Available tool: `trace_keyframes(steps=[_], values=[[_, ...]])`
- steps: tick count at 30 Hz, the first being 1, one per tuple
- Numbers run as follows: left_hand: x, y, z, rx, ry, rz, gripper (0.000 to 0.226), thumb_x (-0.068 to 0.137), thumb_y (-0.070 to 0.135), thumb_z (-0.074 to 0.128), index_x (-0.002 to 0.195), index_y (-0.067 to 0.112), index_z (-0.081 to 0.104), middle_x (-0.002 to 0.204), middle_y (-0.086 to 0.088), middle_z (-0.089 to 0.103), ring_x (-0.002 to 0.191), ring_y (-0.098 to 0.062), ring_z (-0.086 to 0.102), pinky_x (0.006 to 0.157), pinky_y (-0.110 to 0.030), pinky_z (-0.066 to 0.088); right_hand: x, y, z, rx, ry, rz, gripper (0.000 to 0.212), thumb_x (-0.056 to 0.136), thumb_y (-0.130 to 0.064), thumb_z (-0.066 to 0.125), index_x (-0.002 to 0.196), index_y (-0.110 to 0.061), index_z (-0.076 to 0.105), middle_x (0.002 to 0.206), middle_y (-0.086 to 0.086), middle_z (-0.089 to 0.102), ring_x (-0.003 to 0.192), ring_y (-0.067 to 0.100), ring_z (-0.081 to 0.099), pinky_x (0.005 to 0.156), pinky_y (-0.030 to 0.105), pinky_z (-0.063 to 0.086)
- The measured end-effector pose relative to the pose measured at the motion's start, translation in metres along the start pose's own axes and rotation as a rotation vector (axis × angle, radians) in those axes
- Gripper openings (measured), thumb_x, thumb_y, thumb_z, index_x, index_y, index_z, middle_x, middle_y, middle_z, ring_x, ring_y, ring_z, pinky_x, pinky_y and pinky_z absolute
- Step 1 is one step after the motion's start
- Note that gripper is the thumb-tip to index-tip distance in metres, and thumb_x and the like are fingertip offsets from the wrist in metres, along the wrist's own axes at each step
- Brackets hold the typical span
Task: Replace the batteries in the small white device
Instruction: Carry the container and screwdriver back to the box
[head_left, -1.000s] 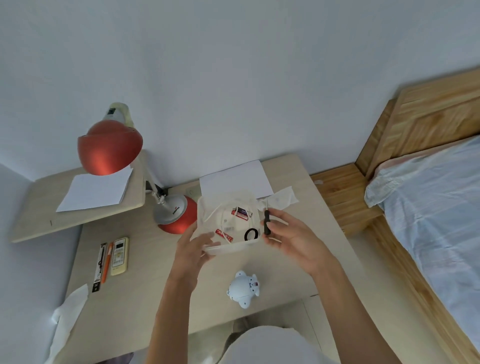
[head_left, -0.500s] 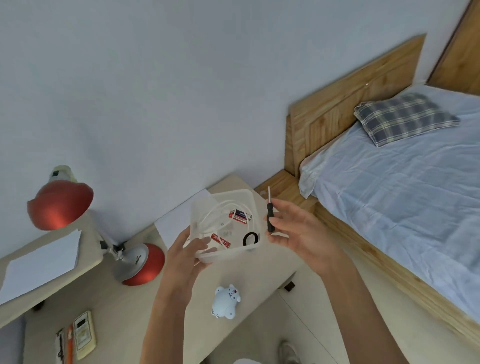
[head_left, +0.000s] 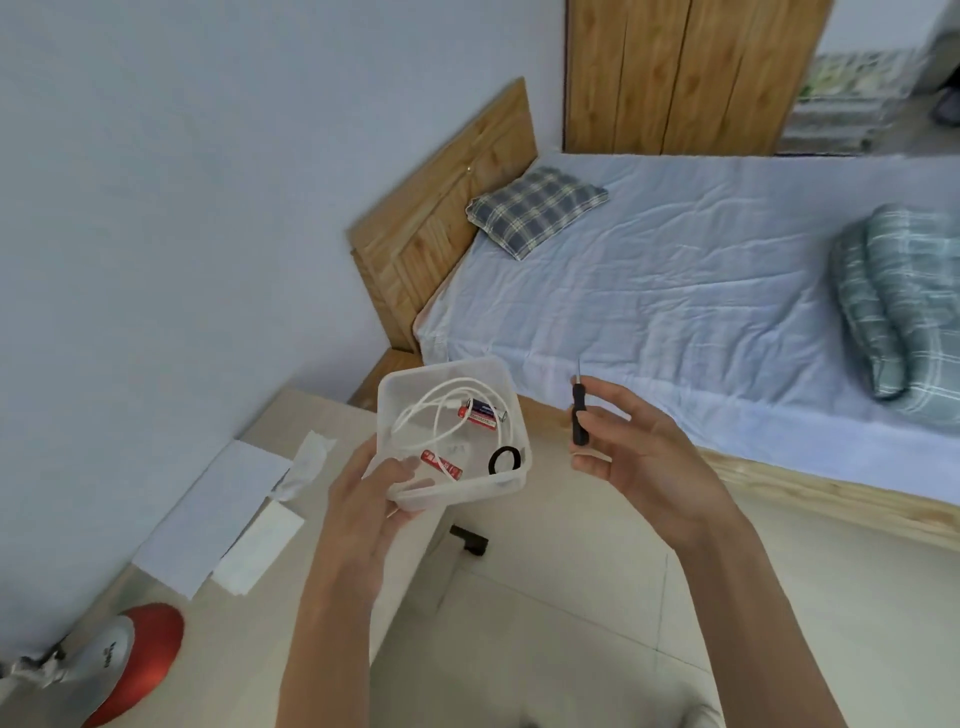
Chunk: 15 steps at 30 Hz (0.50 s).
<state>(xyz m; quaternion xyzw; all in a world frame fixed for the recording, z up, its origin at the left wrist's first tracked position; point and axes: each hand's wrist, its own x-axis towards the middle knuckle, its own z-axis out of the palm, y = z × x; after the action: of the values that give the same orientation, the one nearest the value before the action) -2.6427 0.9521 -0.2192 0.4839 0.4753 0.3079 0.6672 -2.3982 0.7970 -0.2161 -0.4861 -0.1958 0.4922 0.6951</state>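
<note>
Presently, one item in each of the hands.

Left hand: gripped the near corner of a clear plastic tub, thumb over the rim and fingers curled beneath. The tub was held in the air beyond the corner of the surface.

Tub contents: two red batteries, one toward the far side and one nearer the thumb; a coiled white cable; a black ring against the near wall.

Right hand: pinched a small black screwdriver between thumb and curled fingers, tip pointing up, apart from the tub.

Small white device: its place could not be told from this view.

Surface: white papers, and a red lamp base at the lower left.

Surroundings: a bed with a checked pillow and a folded blanket; tiled floor below the arms.
</note>
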Motion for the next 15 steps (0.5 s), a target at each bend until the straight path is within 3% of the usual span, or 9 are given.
trace_keyframes(steps=[4, 7, 10, 15], values=[[-0.010, 0.002, 0.077, 0.049, -0.129, 0.017, 0.034, 0.095, 0.006, 0.065, 0.123, 0.020, 0.078, 0.121, -0.012, 0.079, 0.115, -0.032, 0.076, 0.107, -0.055, 0.057, -0.038, -0.033, -0.062, 0.062, 0.098, -0.084, 0.041, 0.098, -0.007, 0.069, 0.137, -0.018, 0.070, 0.110, 0.009, 0.071, 0.085, 0.019, 0.069, 0.081, 0.035, 0.059], [-0.024, 0.000, 0.151, 0.044, -0.215, 0.003, 0.039, 0.096, 0.003, 0.059, 0.122, 0.024, 0.079, 0.123, -0.009, 0.079, 0.119, -0.029, 0.074, 0.102, -0.050, 0.060, -0.076, -0.055, -0.118, 0.054, 0.184, -0.125, 0.041, 0.096, -0.008, 0.071, 0.136, -0.018, 0.070, 0.110, 0.010, 0.071, 0.086, 0.021, 0.067, 0.084, 0.038, 0.058], [-0.040, -0.013, 0.231, 0.036, -0.302, -0.025, 0.041, 0.091, -0.002, 0.059, 0.119, 0.020, 0.080, 0.125, -0.013, 0.077, 0.126, -0.034, 0.071, 0.108, -0.057, 0.055, -0.120, -0.080, -0.181, 0.027, 0.275, -0.157, 0.041, 0.094, -0.010, 0.074, 0.134, -0.020, 0.071, 0.108, 0.010, 0.070, 0.087, 0.024, 0.066, 0.086, 0.038, 0.057], [-0.089, -0.043, 0.368, 0.029, -0.467, -0.086, 0.041, 0.093, -0.002, 0.065, 0.126, 0.019, 0.076, 0.121, -0.008, 0.080, 0.114, -0.022, 0.077, 0.107, -0.049, 0.056, -0.201, -0.113, -0.289, 0.080, 0.440, -0.253, 0.045, 0.091, -0.009, 0.075, 0.135, -0.018, 0.070, 0.098, 0.011, 0.065, 0.084, 0.026, 0.063, 0.084, 0.038, 0.057]])
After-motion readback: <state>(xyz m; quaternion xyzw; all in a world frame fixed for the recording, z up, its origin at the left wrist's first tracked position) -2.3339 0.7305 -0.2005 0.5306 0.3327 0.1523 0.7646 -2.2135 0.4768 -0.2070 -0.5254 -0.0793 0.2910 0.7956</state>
